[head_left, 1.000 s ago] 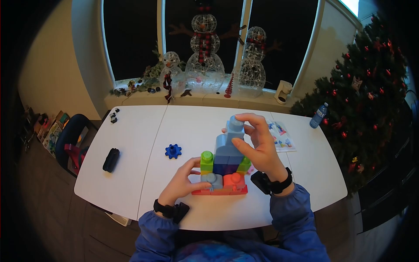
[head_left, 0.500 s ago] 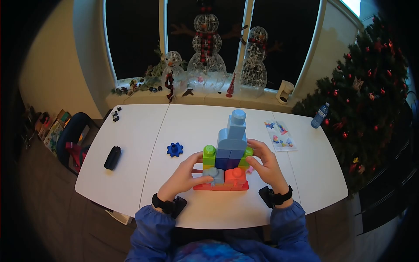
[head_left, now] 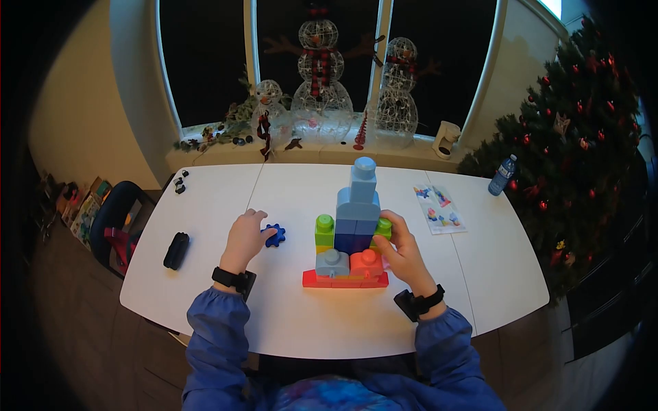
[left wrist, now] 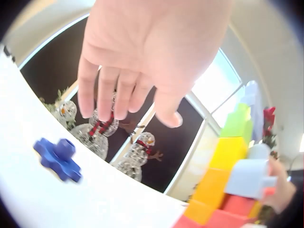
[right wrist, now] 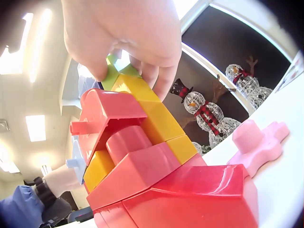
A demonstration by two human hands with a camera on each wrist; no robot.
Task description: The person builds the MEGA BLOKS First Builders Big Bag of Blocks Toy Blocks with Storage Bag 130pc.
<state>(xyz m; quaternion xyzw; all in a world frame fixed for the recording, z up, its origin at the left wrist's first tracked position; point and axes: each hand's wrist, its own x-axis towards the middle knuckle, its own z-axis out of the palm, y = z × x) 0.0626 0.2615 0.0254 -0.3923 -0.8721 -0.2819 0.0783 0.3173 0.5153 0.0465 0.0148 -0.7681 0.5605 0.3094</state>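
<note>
A block tower stands upright on the table, with a red base (head_left: 346,279), a grey block (head_left: 332,263), an orange-red block (head_left: 367,263), green blocks at both sides and light blue blocks (head_left: 358,198) on top. My right hand (head_left: 406,257) grips the right green block (right wrist: 113,71) with thumb and fingers. My left hand (head_left: 241,240) is over the table beside a dark blue gear (head_left: 275,235); in the left wrist view, the left hand (left wrist: 137,61) has extended fingers holding nothing, and the gear (left wrist: 59,157) lies below. A pink gear (right wrist: 259,145) lies behind the tower's right side.
A black case (head_left: 177,251) lies on the left of the table (head_left: 308,329), small dark items (head_left: 179,182) at its back left corner. A printed sheet (head_left: 440,209) and a water bottle (head_left: 503,175) are at the right. Wire snowmen stand on the sill behind.
My right hand has come down from the tower's top to the green block. My left hand has let go of the tower's left side and moved left, near the dark blue gear.
</note>
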